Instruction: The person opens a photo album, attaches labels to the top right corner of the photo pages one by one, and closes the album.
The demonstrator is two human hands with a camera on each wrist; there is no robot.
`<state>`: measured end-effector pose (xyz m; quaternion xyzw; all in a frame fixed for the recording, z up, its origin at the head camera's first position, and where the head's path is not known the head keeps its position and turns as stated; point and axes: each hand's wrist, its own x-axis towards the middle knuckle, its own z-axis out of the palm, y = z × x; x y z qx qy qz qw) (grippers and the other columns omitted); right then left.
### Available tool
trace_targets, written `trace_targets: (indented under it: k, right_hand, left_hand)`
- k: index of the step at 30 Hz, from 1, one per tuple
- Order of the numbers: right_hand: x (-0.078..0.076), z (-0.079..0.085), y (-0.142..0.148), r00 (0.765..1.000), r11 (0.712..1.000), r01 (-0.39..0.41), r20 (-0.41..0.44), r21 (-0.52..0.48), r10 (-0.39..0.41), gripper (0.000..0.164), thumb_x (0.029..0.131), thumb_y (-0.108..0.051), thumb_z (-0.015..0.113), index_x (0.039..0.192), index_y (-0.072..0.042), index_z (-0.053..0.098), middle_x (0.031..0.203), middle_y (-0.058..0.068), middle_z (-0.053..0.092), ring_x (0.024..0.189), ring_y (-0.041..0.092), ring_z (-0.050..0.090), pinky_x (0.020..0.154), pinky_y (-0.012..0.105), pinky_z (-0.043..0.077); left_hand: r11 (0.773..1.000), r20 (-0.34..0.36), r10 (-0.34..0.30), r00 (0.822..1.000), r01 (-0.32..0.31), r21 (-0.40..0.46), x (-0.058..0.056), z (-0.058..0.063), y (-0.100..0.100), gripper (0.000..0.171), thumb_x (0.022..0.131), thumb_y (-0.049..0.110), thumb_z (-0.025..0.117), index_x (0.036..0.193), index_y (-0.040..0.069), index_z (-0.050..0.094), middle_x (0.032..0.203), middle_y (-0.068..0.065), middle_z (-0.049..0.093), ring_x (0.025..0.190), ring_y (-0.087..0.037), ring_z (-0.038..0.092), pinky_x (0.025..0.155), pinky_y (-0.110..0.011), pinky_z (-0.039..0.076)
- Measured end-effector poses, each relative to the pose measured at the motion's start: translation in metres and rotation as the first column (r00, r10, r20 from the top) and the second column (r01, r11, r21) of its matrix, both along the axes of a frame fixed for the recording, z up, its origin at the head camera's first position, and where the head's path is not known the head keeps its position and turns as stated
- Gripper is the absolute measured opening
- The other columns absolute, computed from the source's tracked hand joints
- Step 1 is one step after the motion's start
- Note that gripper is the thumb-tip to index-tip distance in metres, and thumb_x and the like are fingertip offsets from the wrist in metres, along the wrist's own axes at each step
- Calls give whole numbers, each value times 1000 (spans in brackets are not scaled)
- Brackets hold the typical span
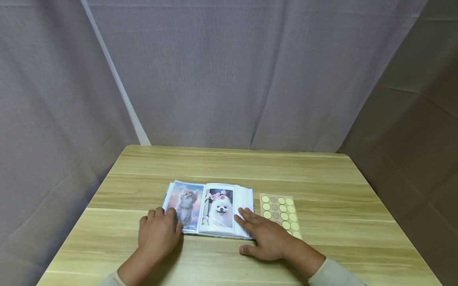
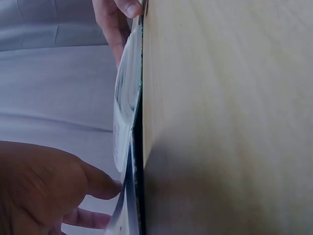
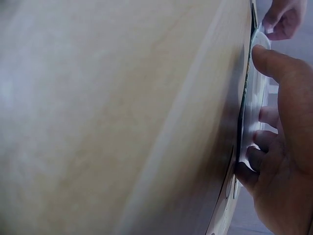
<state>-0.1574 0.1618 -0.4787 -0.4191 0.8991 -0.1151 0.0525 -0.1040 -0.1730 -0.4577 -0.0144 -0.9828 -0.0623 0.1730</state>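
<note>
A photo album (image 1: 247, 206) lies spread on the wooden table. Its left page carries a kitten picture (image 1: 186, 204), its right page a white fluffy dog picture (image 1: 220, 210). My left hand (image 1: 157, 234) is at the lower left corner of the kitten page, fingers bent. In the left wrist view its thumb (image 2: 105, 185) meets the edge of that page, which stands a little off the cover. My right hand (image 1: 266, 234) rests with spread fingers on the right edge of the album; its thumb lies apart, toward the front.
Right of the album lies a sheet of round yellow stickers (image 1: 293, 216), with one column mostly bare and its lower part behind my right hand. The wooden table (image 1: 340, 198) reaches back to grey curtains (image 1: 214, 79) hanging behind and at both sides.
</note>
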Motion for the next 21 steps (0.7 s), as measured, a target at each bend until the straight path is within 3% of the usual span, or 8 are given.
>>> trace_targets:
  k: [8, 16, 21]
  right_hand:
    - [-2, -2, -1, 1000, 1000, 1, 7, -1, -1, 87, 97, -63, 56, 162, -12, 30, 168, 10, 22, 153, 29, 21, 118, 46, 31]
    - [-1, 0, -1, 999, 1000, 15, 32, -5, -15, 88, 96, -64, 57, 162, -13, 30, 168, 10, 21, 153, 29, 21, 117, 48, 32]
    - [0, -1, -1, 999, 1000, 14, 32, 11, -15, 90, 95, -63, 59, 163, -13, 27, 169, 10, 20, 154, 30, 20, 117, 49, 31]
  left_hand:
    - [1000, 128, 8, 992, -7, -9, 1, -3, -1, 33, 84, 34, 79, 91, 6, 63, 82, -17, 58, 86, -42, 59, 74, -59, 47]
    - [1000, 158, 1, 987, 1, -10, 0, -5, -1, 33, 87, 35, 75, 95, 4, 65, 91, -17, 60, 94, -42, 58, 83, -61, 46]
    - [1000, 140, -15, 990, 15, 0, -2, -7, 1, 32, 86, 32, 77, 96, 4, 67, 107, -23, 60, 108, -45, 54, 91, -65, 42]
